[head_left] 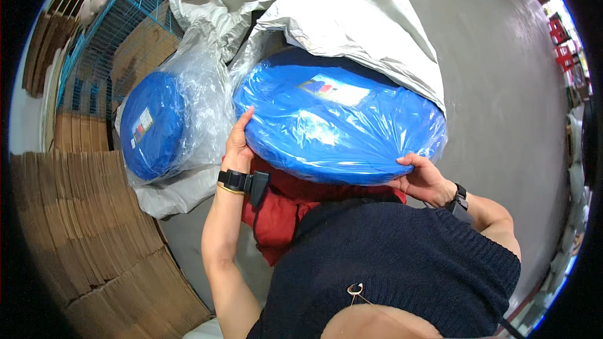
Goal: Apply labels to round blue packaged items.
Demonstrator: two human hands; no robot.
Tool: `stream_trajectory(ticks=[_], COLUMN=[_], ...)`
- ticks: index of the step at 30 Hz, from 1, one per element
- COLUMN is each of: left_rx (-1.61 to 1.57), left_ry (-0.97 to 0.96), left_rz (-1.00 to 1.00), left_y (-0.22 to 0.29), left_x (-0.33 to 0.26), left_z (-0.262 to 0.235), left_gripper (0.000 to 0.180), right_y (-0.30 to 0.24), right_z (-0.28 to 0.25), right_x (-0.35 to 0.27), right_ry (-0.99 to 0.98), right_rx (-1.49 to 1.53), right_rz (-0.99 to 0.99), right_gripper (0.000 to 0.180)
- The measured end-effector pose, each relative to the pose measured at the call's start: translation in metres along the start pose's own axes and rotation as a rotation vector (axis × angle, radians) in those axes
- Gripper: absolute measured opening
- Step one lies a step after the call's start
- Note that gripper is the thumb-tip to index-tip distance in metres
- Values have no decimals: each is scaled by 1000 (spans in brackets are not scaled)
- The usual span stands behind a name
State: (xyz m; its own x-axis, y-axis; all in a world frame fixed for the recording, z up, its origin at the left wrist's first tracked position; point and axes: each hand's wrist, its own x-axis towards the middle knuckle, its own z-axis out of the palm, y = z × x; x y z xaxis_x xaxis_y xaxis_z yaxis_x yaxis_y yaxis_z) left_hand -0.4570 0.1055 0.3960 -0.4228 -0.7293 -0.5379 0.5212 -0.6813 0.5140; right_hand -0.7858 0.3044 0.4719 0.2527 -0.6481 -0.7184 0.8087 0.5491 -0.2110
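A large, round blue bundle (295, 144) in clear plastic, with a printed label on top, is right in front of me. What kind of goods it is, I cannot make out. My left hand (239, 141) grips its left edge, thumb on top. At its near right edge, my right hand (424, 179) holds on, thumb over the plastic and fingers partly hidden beneath. A white woven sack (358, 19) covers the bundle's far side. To the left lies a similar smaller-looking blue bundle (154, 125) in clear plastic, also beside white sacking.
Stacks of flat brown cardboard (88, 232) stand at the lower left. Behind them is a blue wire cage (135, 12). Red cloth (276, 213) lies below the bundle, next to my body. Grey floor (502, 88) stretches to the right, with red stools (562, 56) far off.
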Motion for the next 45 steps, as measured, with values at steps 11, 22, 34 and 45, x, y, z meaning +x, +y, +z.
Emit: stream_trajectory(ticks=[11,22,34,45], left_rx=[507,778,333,714], left_ry=[329,659,626,884], left_rz=[454,1361,1250,1315], left_y=[99,36,22,95], left_x=[-89,-284,-395,-428], left_z=[123,189,36,20], left_gripper=[26,82,56,62], right_y=[15,59,-27,-127], right_z=[-16,48,158,240], right_x=[46,194,222,118], right_ry=[-424,-768,-867,-996], right_rx=[149,369,-408,-730], right_rz=[295,248,-568,-1214], right_gripper=[55,71,65,74])
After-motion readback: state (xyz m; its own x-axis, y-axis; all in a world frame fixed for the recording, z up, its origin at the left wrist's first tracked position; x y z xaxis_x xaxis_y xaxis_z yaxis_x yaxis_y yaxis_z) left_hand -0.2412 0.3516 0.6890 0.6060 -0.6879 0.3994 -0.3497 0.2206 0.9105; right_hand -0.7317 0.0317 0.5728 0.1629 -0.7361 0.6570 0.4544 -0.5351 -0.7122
